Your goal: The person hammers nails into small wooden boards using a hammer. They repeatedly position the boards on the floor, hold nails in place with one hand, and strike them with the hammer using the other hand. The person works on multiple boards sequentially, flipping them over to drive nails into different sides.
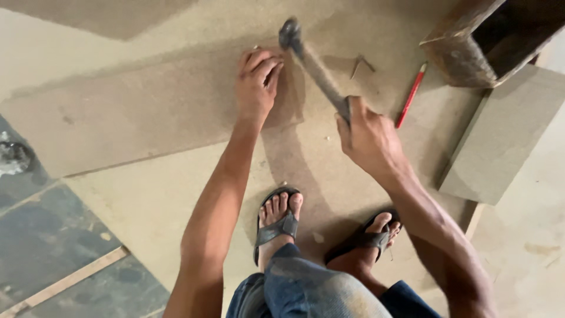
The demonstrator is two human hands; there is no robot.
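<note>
While the person crouches on the floor, the left hand (pixel 257 82) presses down on a narrow strip of brown fibreboard (pixel 147 112), fingers bunched at its far edge, close under the hammer head. They appear to pinch something small there, perhaps a nail, but it is too small to confirm. The right hand (pixel 365 135) is closed around the handle of a hammer (pixel 309 62), its grip firm near the lower end; the head is raised just above and beside the left fingertips, not touching the board.

The strip lies across a larger fibreboard sheet (pixel 176 200), on which both sandalled feet (pixel 279 221) stand. The strip sits flat, its right end near the middle of the sheet.

Judgement on progress: fixing appears to be at an early stage. No driven nail heads can be made out along the strip, though the surface is blurred and fine detail may be lost. The blow in hand has not landed, and the strip's left run shows no fastening.

A red pencil (pixel 410 95) lies on the sheet to the right, unused at this moment. Beyond it stand a dark wooden box (pixel 465 56) and a smaller board offcut (pixel 500 135). Dark floor tiles (pixel 53 235) show at lower left.
</note>
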